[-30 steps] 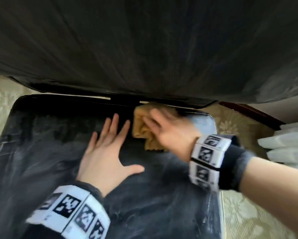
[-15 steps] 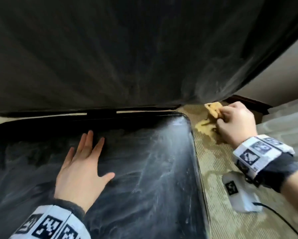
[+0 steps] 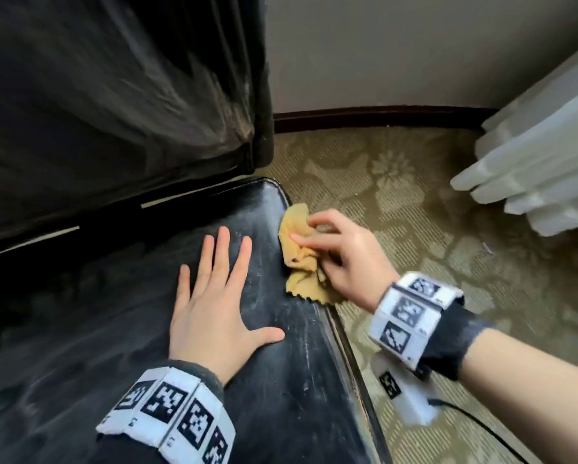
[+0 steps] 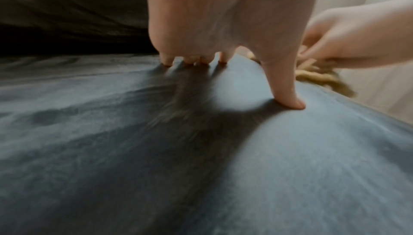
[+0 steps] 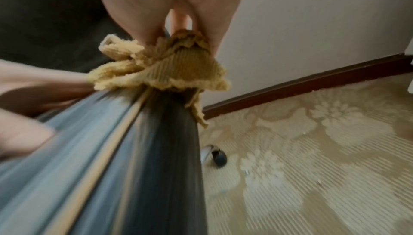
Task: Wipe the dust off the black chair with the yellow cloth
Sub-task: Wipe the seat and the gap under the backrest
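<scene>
The black chair seat shows pale dust streaks; its dark backrest rises at the upper left. My left hand lies flat on the seat with fingers spread, thumb out to the right; the left wrist view shows the same hand pressing the seat. My right hand grips the crumpled yellow cloth against the seat's right edge near the back corner. In the right wrist view the cloth is bunched in the right hand over the seat's edge.
Patterned beige carpet lies to the right of the chair, with a dark baseboard and a pale wall behind. White curtain folds hang at the far right. A chair caster stands on the carpet below the seat.
My right hand carried the cloth from the seat's back off past the right corner, then back onto the right edge. The left hand stayed flat on the seat; my view swung right.
</scene>
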The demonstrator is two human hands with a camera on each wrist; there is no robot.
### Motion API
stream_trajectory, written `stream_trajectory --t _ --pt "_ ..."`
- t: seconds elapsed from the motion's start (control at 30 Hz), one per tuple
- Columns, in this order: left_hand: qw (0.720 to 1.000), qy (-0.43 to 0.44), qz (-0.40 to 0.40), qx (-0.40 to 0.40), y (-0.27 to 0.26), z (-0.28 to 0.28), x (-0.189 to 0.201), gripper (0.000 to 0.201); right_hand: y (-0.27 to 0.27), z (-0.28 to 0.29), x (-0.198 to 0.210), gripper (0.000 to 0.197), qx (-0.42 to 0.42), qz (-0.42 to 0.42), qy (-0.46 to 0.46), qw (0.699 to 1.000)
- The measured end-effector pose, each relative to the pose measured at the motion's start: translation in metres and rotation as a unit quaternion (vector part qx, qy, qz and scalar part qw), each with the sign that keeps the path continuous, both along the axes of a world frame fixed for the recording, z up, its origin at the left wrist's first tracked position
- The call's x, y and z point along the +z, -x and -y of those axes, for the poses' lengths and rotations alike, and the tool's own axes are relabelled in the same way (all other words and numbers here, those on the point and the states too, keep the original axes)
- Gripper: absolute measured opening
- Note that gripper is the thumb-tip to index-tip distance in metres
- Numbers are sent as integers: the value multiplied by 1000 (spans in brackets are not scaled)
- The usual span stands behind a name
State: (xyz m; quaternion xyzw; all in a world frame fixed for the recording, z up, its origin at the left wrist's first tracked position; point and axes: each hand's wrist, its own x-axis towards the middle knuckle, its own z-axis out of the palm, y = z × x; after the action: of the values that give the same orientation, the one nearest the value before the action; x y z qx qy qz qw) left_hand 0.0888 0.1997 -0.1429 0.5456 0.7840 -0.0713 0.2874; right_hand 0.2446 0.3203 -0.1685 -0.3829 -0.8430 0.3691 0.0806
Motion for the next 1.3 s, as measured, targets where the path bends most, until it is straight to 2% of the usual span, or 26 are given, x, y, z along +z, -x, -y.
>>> stream_trajectory --t 0.1,0.17,0.27,0.33,0.4,0.5,0.63,0.7,0.8,0.9,1.0,1.1,1.17,1.23,1.3 --pt "1000 4 0 11 -5 -2 1 121 -36 30 15 35 38 28 66 997" --pt "1000 12 2 23 -7 -3 3 121 -37 23 24 30 54 42 90 994" --pt "999 14 1 31 -8 -5 4 121 -1 -10 20 33 -1 -4 22 1000" --pt "999 14 2 32 -6 -5 4 121 28 -25 10 39 -51 -11 11 999" --pt "999 16 4 30 -5 -5 3 121 34 -19 2 39 -70 -7 9 997" --pt "999 20 10 33 -5 -4 3 121 -4 19 6 39 -42 -13 22 999" --pt "999 14 10 36 -6 -4 1 121 -44 46 25 31 -40 39 104 993" --pt "999 13 12 39 -7 -4 2 121 -33 27 26 30 -38 49 106 992" --pt "999 8 17 42 -5 -3 2 120 14 -12 16 40 -41 6 35 999" --pt "999 5 21 38 -3 -3 0 119 35 -21 3 40 -68 -16 23 997" --pt "999 1 25 42 -3 -3 0 119 -1 12 3 33 -45 -29 17 998" --pt "999 1 24 45 -4 -3 0 119 -54 55 13 34 -11 -7 100 995" --pt "999 -2 25 48 -5 -3 0 120 -72 62 16 35 -5 -1 138 990" --pt "998 -3 28 49 -5 -3 0 120 -65 49 15 29 6 -5 127 992" --pt "998 -3 28 50 -5 -3 -1 120 -40 27 12 35 12 -32 77 996"
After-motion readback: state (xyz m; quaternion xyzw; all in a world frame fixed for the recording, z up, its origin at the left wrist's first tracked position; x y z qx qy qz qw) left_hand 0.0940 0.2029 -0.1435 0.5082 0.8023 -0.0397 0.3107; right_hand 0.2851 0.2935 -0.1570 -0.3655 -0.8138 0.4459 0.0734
